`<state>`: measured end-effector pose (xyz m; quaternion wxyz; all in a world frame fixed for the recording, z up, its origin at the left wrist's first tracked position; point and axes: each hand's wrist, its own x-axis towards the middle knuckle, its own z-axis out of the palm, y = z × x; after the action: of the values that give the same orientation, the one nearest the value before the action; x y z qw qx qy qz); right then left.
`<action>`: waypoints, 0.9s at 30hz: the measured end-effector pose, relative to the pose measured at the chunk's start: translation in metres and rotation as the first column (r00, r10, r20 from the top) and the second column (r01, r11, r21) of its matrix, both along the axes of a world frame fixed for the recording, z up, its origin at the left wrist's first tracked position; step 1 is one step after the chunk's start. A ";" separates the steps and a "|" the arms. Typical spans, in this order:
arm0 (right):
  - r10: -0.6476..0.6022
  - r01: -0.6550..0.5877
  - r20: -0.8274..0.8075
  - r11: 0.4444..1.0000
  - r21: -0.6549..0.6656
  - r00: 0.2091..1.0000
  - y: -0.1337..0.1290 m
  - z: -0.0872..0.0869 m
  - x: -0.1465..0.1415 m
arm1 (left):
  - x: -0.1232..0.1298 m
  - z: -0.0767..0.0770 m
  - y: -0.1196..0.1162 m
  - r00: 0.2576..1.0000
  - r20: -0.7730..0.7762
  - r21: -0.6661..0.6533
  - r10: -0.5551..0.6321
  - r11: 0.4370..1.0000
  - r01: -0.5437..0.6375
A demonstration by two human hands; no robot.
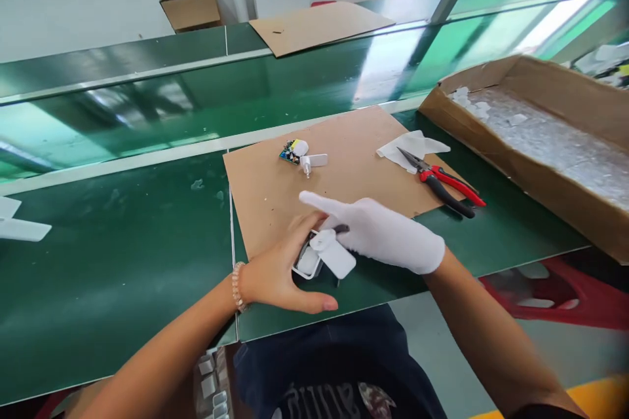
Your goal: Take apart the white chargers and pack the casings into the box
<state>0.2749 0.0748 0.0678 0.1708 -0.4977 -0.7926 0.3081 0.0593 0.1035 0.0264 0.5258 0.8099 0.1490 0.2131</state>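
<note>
Left grip point(274, 270) clenched on white plastic adapter housing point(333, 253) at lower centre; white-gloved right grip point(381, 234) extended over it, hold cannot be determined.

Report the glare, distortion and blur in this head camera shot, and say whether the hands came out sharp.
Head view: strong glare streaks the glossy green conveyor belt at upper right, with pale reflections at left; the wide lens bends the belt's edges; the lower right corner smears the yellow floor stripe; the gloved right hand and bare left hand look sharp.
</note>
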 end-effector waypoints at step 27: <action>-0.640 0.554 -0.553 0.758 -0.344 0.533 -0.097 -0.038 0.010 | 0.019 0.017 -0.008 0.955 0.045 -0.789 0.295 0.597 -0.148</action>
<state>0.2853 -0.0224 0.0297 0.4937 -0.6110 -0.4443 0.4307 0.0782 0.0954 0.0437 0.8033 0.4568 0.2803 0.2597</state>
